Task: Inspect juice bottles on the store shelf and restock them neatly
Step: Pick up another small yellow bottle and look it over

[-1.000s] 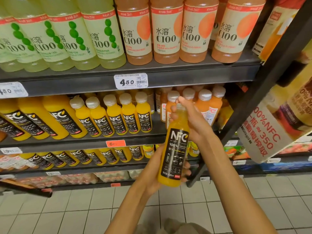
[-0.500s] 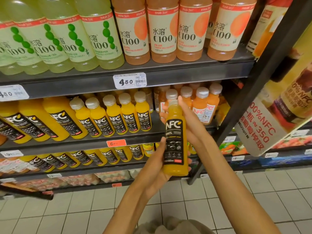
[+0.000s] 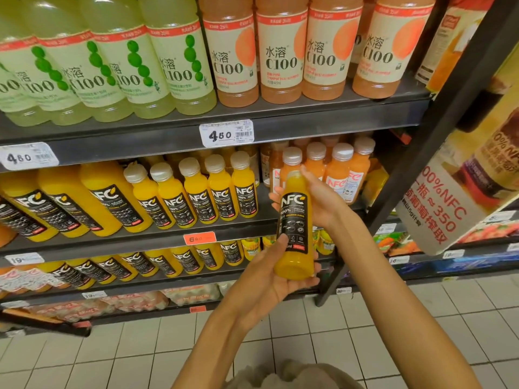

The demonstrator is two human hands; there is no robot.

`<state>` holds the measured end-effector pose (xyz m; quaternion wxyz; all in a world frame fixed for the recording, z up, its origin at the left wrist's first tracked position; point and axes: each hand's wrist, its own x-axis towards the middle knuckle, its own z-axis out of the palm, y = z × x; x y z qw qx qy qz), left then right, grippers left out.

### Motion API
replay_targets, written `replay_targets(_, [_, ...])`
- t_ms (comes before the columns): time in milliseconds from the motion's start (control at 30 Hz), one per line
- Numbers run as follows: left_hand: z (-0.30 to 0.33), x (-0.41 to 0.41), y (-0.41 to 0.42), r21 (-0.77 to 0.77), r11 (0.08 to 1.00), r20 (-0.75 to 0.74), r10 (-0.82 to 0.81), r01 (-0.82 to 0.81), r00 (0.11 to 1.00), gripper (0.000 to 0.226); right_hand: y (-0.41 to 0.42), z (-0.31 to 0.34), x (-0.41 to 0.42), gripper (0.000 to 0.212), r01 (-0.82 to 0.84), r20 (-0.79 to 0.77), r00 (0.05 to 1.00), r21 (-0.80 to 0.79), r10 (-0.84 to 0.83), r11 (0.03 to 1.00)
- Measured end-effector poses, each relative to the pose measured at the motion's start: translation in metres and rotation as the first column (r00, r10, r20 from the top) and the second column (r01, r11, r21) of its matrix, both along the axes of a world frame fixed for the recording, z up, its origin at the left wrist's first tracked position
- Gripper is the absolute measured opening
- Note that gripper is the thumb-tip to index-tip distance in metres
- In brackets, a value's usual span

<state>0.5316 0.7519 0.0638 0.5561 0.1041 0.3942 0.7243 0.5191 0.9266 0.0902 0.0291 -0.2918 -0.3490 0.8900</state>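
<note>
NFC orange juice bottle [image 3: 292, 220] upright before middle shelf [image 3: 168, 234], label facing viewer, likely for inspection | left hand [image 3: 269, 273] cups its base, thumb on label | right hand [image 3: 317, 200] curls round its shoulder | smooth plastic, glossy black label | likely gap beside matching small NFC bottles [image 3: 219, 189]

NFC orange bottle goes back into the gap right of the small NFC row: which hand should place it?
Right, probably. The right hand grips the NFC orange juice bottle near its top, closest to the gap on the middle shelf. The left hand only cradles the base from below.
</note>
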Motion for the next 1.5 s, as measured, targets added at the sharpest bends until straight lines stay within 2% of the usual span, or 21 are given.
replay_targets(133, [-0.008, -0.003, -0.003, -0.009, 1.000, -0.025, 0.008, -0.008, 1.000, 0.061, 0.005, 0.002, 0.000, 0.051, -0.077, -0.037, 0.996, 0.076, 0.080, 0.994])
replay_targets(300, [-0.014, -0.013, -0.007, 0.026, 1.000, -0.047, 0.019, -0.018, 0.999, 0.056, 0.004, 0.011, 0.000, 0.044, -0.039, -0.303, 0.949, 0.147, 0.082, 0.988])
replay_targets(400, [-0.018, -0.022, -0.010, 0.037, 0.999, -0.142, -0.004, 0.010, 0.990, 0.053, -0.001, 0.017, 0.005, 0.046, -0.034, -0.372, 0.917, 0.281, 0.141, 0.959])
replay_targets(500, [-0.022, -0.031, -0.013, 0.007, 1.000, -0.231, 0.000, 0.001, 0.973, 0.063, -0.004, 0.021, 0.012, 0.049, -0.052, -0.391, 0.894, 0.397, 0.220, 0.916])
replay_targets(567, [-0.025, -0.036, -0.014, -0.010, 1.000, -0.297, 0.004, -0.008, 0.955, 0.066, -0.006, 0.022, 0.017, 0.053, -0.062, -0.427, 0.870, 0.400, 0.246, 0.914])
replay_targets(667, [-0.028, -0.041, -0.013, -0.037, 0.999, -0.393, -0.014, 0.000, 0.919, 0.059, -0.010, 0.021, 0.024, 0.053, -0.039, -0.497, 0.835, 0.375, 0.236, 0.926])
replay_targets(833, [-0.028, -0.047, -0.004, -0.116, 0.992, -0.536, -0.021, -0.049, 0.844, 0.059, -0.017, 0.024, 0.029, 0.060, -0.013, -0.511, 0.804, 0.494, 0.302, 0.870])
replay_targets(1000, [-0.020, -0.048, 0.002, -0.081, 0.991, -0.619, 0.034, -0.107, 0.785, 0.057, -0.021, 0.032, 0.032, 0.044, 0.053, -0.463, 0.816, 0.655, 0.345, 0.754])
replay_targets(1100, [-0.019, -0.046, 0.003, -0.075, 0.991, -0.627, 0.036, -0.106, 0.778, 0.052, -0.016, 0.032, 0.033, 0.046, 0.085, -0.429, 0.840, 0.707, 0.331, 0.702])
replay_targets(1200, [-0.020, -0.043, 0.001, -0.118, 0.990, -0.597, -0.006, -0.080, 0.803, 0.045, -0.010, 0.031, 0.029, 0.042, 0.094, -0.419, 0.872, 0.653, 0.254, 0.752])
replay_targets(1300, [-0.020, -0.039, -0.001, -0.181, 0.982, -0.599, -0.069, -0.052, 0.798, 0.037, -0.006, 0.020, 0.019, 0.033, 0.143, -0.380, 0.922, 0.521, 0.079, 0.841])
replay_targets(1400, [-0.021, -0.038, 0.000, -0.250, 0.968, -0.512, -0.105, -0.031, 0.852, 0.061, -0.004, 0.007, 0.012, 0.024, 0.165, -0.333, 0.942, 0.366, -0.037, 0.916])
replay_targets(1500, [-0.025, -0.035, 0.000, -0.174, 0.984, -0.371, -0.085, 0.021, 0.925, 0.056, -0.004, 0.001, 0.012, 0.035, 0.109, -0.322, 0.945, 0.162, -0.052, 0.981])
